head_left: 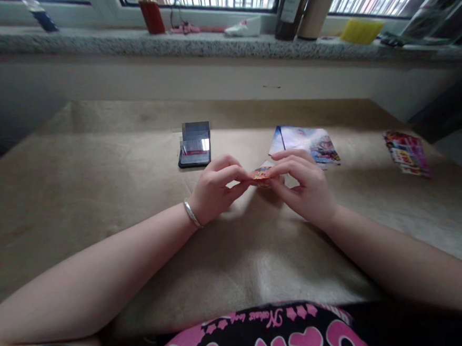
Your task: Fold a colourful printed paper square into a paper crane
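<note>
Between my two hands, low over the table, is a small piece of colourful printed paper (261,174), red and orange, that looks folded or bent. My left hand (217,188) pinches its left end between thumb and fingertips; a silver bangle circles that wrist. At the other end, the fingers and thumb of my right hand (305,184) are closed on the same paper and cover part of it. Just behind my right hand lie printed sheets (308,140) in pale blue and purple, partly hidden by the fingers.
A smartphone (195,146) lies on the brownish table (98,203), beyond my left hand. Several overlapping colourful cards (407,153) rest at the right. Along the stone windowsill (107,44) stand a red bottle (151,14), a dark bottle (291,8) and a yellow sponge-like block (361,30).
</note>
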A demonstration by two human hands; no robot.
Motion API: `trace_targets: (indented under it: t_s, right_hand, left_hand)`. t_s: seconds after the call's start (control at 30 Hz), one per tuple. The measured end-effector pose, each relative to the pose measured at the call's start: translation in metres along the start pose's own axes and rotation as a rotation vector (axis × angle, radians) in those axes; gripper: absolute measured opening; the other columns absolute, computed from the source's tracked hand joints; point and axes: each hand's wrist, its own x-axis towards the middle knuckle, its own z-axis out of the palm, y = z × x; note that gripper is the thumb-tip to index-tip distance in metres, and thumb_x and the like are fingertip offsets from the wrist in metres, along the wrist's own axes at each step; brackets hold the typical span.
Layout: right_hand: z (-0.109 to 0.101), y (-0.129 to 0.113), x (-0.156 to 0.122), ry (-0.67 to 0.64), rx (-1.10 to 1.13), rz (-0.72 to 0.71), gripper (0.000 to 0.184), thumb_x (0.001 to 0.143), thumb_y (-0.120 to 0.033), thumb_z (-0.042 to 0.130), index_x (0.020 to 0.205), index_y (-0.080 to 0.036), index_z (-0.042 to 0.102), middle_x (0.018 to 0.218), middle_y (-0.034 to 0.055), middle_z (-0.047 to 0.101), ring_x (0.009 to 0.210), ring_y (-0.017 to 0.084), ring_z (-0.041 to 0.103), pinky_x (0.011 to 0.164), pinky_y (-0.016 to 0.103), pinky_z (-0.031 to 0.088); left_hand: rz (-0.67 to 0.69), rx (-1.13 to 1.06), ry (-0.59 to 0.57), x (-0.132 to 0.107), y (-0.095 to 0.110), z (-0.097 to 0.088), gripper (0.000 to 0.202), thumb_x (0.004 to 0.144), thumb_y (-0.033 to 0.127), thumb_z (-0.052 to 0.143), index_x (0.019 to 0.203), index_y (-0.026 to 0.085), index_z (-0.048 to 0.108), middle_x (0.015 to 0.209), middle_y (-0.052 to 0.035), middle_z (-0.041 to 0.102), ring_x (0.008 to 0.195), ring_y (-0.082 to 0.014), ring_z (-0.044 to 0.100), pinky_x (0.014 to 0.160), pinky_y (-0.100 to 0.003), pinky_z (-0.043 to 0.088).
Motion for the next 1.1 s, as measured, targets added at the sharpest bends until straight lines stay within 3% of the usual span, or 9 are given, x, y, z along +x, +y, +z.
trace_targets:
  t_s: [0.33,0.57,0.77,1.1]
  right_hand:
    - [0.0018,-0.003,0.0017,-0.016,0.028,0.024,0.008,0.079,-0.016,0.063,0.08,-0.023,0.06,0.08,0.002,0.07,0.097,0.022,0.061,0.087,0.04,0.048]
    - [0.0032,-0.0032,0.0013,-0.068,-0.01,0.035,0.005,0.082,-0.02,0.062,0.079,-0.025,0.061,0.078,0.0017,0.068,0.098,0.023,0.061,0.086,0.04,0.048]
    - [0.0036,-0.0057,0.0015,-0.058,0.033,0.05,0.006,0.081,-0.019,0.062,0.081,-0.025,0.061,0.08,0.0007,0.07,0.1,0.022,0.062,0.087,0.04,0.049]
    - [0.0069,-0.0052,0.0025,-0.049,0.054,-0.015,0.008,0.079,-0.016,0.061,0.079,-0.024,0.061,0.081,0.0015,0.068,0.097,0.021,0.061,0.086,0.04,0.051]
  left_hand:
    - [0.009,0.025,-0.029,0.0011,0.0023,-0.0003,0.004,0.084,0.017,0.063,0.081,0.017,0.061,0.078,0.0001,0.056,0.071,-0.0089,0.054,0.063,-0.019,0.047]
    - [0.005,0.057,-0.124,-0.0003,0.0004,0.0011,0.007,0.087,0.023,0.06,0.087,0.016,0.063,0.078,-0.0013,0.06,0.069,-0.0096,0.056,0.064,-0.021,0.048]
    - [0.039,0.133,-0.125,0.0012,0.0002,-0.0001,0.012,0.088,0.026,0.059,0.081,0.018,0.065,0.077,-0.0013,0.063,0.067,-0.01,0.056,0.063,-0.022,0.045]
    - [0.072,0.277,-0.185,0.0031,0.0025,-0.0021,0.011,0.086,0.026,0.058,0.079,0.019,0.063,0.077,-0.0008,0.064,0.068,-0.0121,0.056,0.065,-0.025,0.041]
